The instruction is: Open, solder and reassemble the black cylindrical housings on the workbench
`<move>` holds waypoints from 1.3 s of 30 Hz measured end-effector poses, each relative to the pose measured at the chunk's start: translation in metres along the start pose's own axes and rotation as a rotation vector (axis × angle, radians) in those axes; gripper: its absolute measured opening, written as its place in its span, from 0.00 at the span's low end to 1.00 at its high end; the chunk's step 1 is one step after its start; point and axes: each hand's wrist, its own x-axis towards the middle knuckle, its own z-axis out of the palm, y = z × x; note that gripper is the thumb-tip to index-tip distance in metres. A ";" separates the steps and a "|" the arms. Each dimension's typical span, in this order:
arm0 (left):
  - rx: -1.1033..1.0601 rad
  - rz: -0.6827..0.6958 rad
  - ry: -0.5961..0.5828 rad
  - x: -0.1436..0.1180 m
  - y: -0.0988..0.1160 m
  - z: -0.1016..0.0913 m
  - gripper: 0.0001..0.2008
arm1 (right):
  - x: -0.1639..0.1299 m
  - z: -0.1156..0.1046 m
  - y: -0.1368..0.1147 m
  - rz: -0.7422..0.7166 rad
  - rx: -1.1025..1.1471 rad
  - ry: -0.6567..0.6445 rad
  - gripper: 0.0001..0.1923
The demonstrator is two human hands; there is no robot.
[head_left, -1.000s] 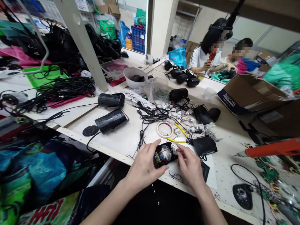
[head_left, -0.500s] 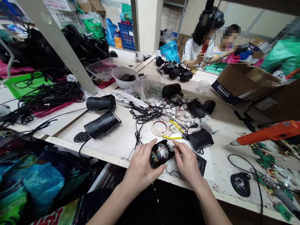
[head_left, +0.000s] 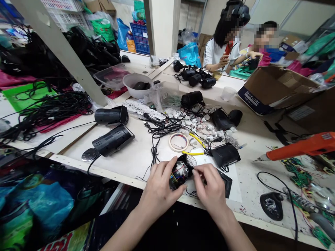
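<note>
My left hand (head_left: 161,183) is wrapped around an opened black cylindrical housing (head_left: 172,184) at the table's front edge. A silvery part (head_left: 180,169) and thin coloured wires show inside it. At the housing's right end, a round whitish disc with a dotted face (head_left: 191,160) tilts upward. My right hand (head_left: 210,184) has its thumb and forefinger closed together just below this disc; what they pinch is hidden. Behind that hand lies a black rectangular frame (head_left: 226,183), partly covered. Just beyond the housing are a tape roll (head_left: 178,142) and yellow-handled pliers (head_left: 196,153).
Two black cylindrical housings (head_left: 112,139) lie left. Loose wired parts (head_left: 193,122) and black cables fill the middle. An orange power tool (head_left: 300,146) and green circuit boards (head_left: 300,174) are right. A cardboard box (head_left: 277,87) stands behind; two people sit across the table.
The whitish disc has turned so its dotted face shows more fully, and my right fingertips have shifted to just below it. My left hand still holds the housing.
</note>
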 end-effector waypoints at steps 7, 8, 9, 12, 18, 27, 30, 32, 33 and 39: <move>0.013 0.031 0.002 -0.009 -0.011 0.010 0.33 | -0.013 0.015 -0.009 0.050 0.075 -0.094 0.06; 0.014 0.037 0.001 -0.010 -0.012 0.011 0.32 | -0.013 0.017 -0.009 0.043 0.062 -0.095 0.06; 0.017 0.043 -0.001 -0.011 -0.013 0.012 0.32 | -0.013 0.019 -0.009 0.032 0.045 -0.092 0.07; 0.022 0.064 0.005 -0.011 -0.015 0.012 0.30 | -0.011 0.022 -0.009 -0.020 -0.020 -0.077 0.09; -0.009 0.074 0.051 -0.006 -0.016 0.012 0.27 | -0.005 0.024 -0.011 -0.116 -0.113 -0.068 0.12; -0.036 0.056 0.033 -0.003 -0.016 0.010 0.25 | -0.004 0.028 -0.009 -0.126 -0.136 -0.059 0.13; -0.030 0.044 0.016 -0.003 -0.016 0.009 0.25 | -0.004 0.029 -0.010 -0.129 -0.143 -0.040 0.13; -0.023 0.035 -0.004 -0.004 -0.016 0.009 0.27 | -0.004 0.029 -0.010 -0.122 -0.139 -0.030 0.13; -0.015 0.034 -0.011 -0.005 -0.016 0.010 0.27 | -0.005 0.029 -0.011 -0.113 -0.130 -0.032 0.13; 0.029 0.020 -0.027 -0.010 -0.013 0.011 0.30 | -0.010 0.024 -0.010 -0.038 -0.035 -0.049 0.11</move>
